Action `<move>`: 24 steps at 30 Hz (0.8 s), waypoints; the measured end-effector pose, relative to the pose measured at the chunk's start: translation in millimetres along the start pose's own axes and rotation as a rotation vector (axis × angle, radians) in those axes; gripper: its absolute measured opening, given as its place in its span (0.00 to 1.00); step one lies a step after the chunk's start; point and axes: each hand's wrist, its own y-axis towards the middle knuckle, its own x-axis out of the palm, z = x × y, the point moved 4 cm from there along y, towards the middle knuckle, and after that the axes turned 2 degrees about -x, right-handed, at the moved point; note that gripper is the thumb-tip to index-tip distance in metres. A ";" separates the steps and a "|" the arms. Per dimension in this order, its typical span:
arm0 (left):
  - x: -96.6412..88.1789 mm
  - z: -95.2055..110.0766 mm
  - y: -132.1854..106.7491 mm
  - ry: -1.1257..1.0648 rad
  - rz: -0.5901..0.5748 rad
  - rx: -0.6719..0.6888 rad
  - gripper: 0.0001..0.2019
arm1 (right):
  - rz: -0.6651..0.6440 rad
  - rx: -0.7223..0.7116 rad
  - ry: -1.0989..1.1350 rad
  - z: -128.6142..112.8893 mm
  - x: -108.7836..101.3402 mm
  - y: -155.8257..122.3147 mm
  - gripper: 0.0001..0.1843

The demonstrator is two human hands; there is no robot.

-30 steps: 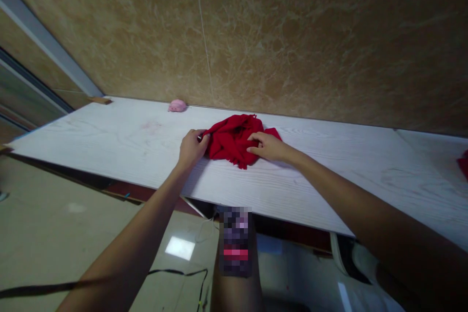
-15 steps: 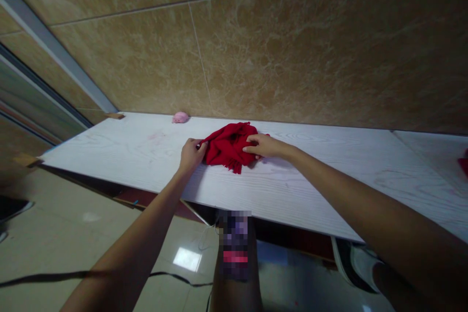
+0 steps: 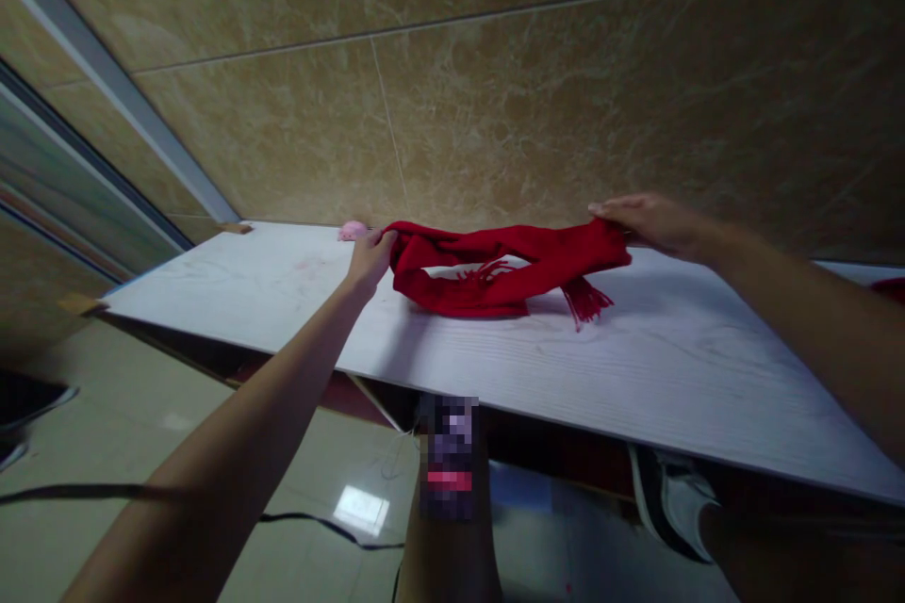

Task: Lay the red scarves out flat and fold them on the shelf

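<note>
A red scarf [image 3: 495, 245] with fringed ends stretches in a loose loop between my two hands, just above the white wood-grain tabletop [image 3: 679, 349]. At its left end my left hand [image 3: 371, 260] pinches the fabric between thumb and fingers. My right hand [image 3: 654, 221] grips the scarf's other end, with the thumb hidden behind the fabric. One fringe hangs down near the right end, and another shows inside the loop. Past my left hand, a small pink object [image 3: 353, 231] sits against the wall, shape unclear.
A marbled tan tile wall [image 3: 537, 113] rises behind the table. Small wooden blocks [image 3: 235, 228] sit at its left end. More red fabric [image 3: 889, 288] shows at the far right edge. A dark strap [image 3: 325, 532] crosses above the floor, and a shoe [image 3: 671, 504] is below the table.
The bunched scarf has been lifted and drawn out sideways. My right hand moved right and up with one end, while my left hand rose slightly, keeping hold of the other.
</note>
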 end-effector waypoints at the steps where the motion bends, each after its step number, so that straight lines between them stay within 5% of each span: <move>1: 3.6 11.8 1.5 -0.027 -0.016 0.030 0.10 | 0.013 -0.042 -0.110 5.6 -12.3 -4.7 0.23; 5: 25.4 64.9 1.1 -0.119 -0.109 0.156 0.11 | -0.042 -0.070 -0.391 34.8 -36.5 -21.6 0.26; 9: 54.9 117.8 -14.7 -0.160 -0.166 0.271 0.09 | -0.109 0.053 -0.444 45.0 -26.3 -32.9 0.18; 13: 91.2 164.8 -50.8 -0.052 -0.413 0.386 0.09 | 0.043 -0.165 -0.304 -4.9 2.5 -47.2 0.37; 16: 111.8 191.5 -80.0 0.049 -0.612 0.505 0.05 | 0.015 -0.354 -0.204 -52.1 31.3 -59.2 0.45; 20: 121.0 212.2 -95.9 0.099 -0.678 0.591 0.05 | 0.045 -0.408 -0.237 -83.0 49.9 -64.6 0.21; 24: 117.5 223.3 -94.9 0.129 -0.602 0.608 0.06 | 0.070 -0.314 -0.218 -69.6 56.2 -64.9 0.15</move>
